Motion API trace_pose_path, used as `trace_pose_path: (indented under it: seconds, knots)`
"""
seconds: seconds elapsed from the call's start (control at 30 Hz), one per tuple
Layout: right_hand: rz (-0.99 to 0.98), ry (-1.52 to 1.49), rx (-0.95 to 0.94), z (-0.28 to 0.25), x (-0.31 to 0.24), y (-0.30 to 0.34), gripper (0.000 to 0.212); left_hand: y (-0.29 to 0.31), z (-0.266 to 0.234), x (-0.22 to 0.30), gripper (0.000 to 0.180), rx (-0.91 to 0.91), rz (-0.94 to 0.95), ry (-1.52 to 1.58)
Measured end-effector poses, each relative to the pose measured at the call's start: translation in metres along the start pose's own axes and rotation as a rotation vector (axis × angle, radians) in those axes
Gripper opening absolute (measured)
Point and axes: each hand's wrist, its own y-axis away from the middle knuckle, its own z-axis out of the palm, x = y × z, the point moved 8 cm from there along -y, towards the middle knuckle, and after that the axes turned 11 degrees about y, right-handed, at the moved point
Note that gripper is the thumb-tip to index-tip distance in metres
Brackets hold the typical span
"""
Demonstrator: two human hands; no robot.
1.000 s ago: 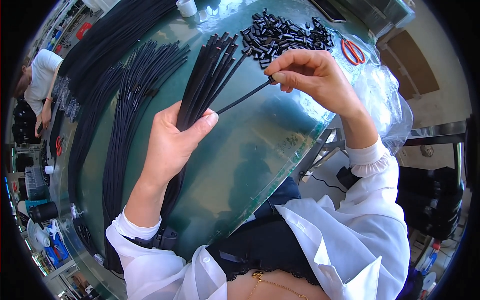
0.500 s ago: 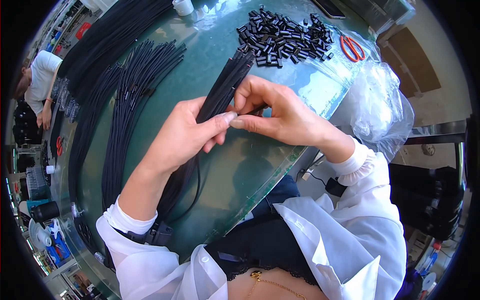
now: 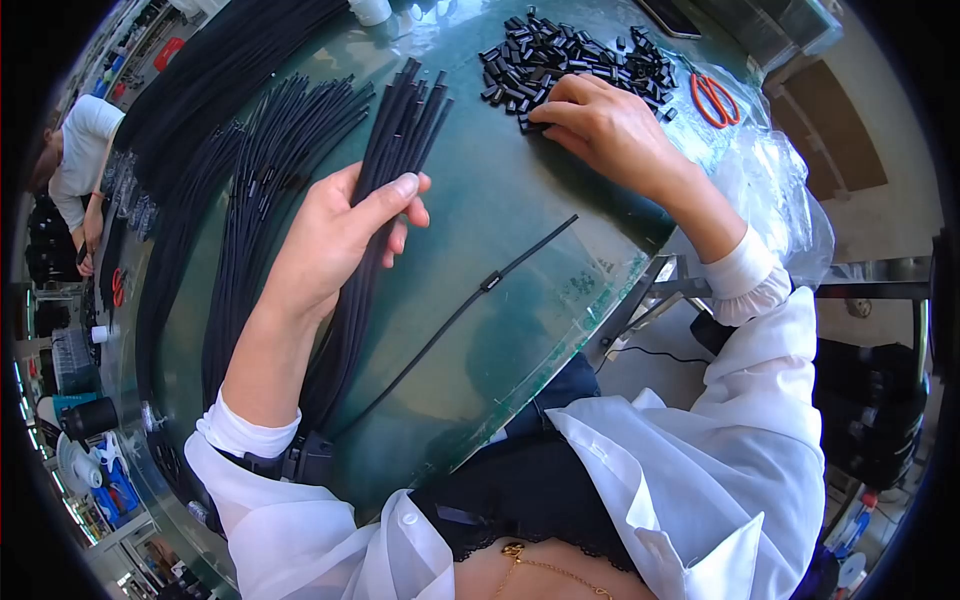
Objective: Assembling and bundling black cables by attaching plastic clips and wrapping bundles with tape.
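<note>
My left hand (image 3: 350, 225) is wrapped round a bundle of thin black cords (image 3: 400, 125), its thumb across the front. The cord ends fan out above the fist, and the lengths run down beside my forearm. My right hand (image 3: 615, 130) reaches to the near edge of a pile of small black sleeves (image 3: 575, 55). Its fingers are pinched together there, with a dark sleeve at the fingertips, partly hidden. Between me and the pile, a single black cord (image 3: 425, 348) lies apart on the green table (image 3: 470, 225); one small black sleeve (image 3: 490, 282) sits around it near its far end.
Left of the bundle lie more black cords (image 3: 265, 170), some with sleeves on them. Red-handled scissors (image 3: 714, 100), a phone (image 3: 668, 17) and clear plastic bags (image 3: 770, 200) are at the right. A white roll (image 3: 370, 11) stands at the back. Another person (image 3: 85, 150) works at far left.
My right hand has left the bundle and moved up and right to the pile. A cord with a sleeve now lies separately on the table. The bundle's top has tilted left.
</note>
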Motion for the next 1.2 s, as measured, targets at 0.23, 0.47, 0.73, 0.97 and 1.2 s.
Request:
trace_pose_path:
  seconds: [0.23, 0.47, 0.73, 0.97, 1.2]
  knots:
    - [0.489, -0.920, -0.058, 0.011, -0.002, -0.008, 0.019, 0.000, -0.005, -0.007, 0.022, 0.039, -0.039, 0.028]
    - [0.695, -1.535, -0.141, 0.014, -0.027, -0.004, 0.020, 0.007, -0.002, 0.002, 0.019, 0.082, 0.045, -0.010]
    - [0.614, -1.394, -0.185, 0.000, -0.024, -0.003, 0.019, 0.014, 0.008, 0.011, 0.016, 0.067, 0.150, -0.179]
    - [0.655, -1.382, -0.180, -0.004, -0.026, 0.001, 0.018, 0.025, 0.019, 0.017, 0.016, 0.059, 0.255, -0.216]
    - [0.502, -1.380, -0.227, -0.006, -0.051, 0.003, 0.017, 0.022, 0.026, 0.013, 0.017, 0.012, 0.251, -0.230]
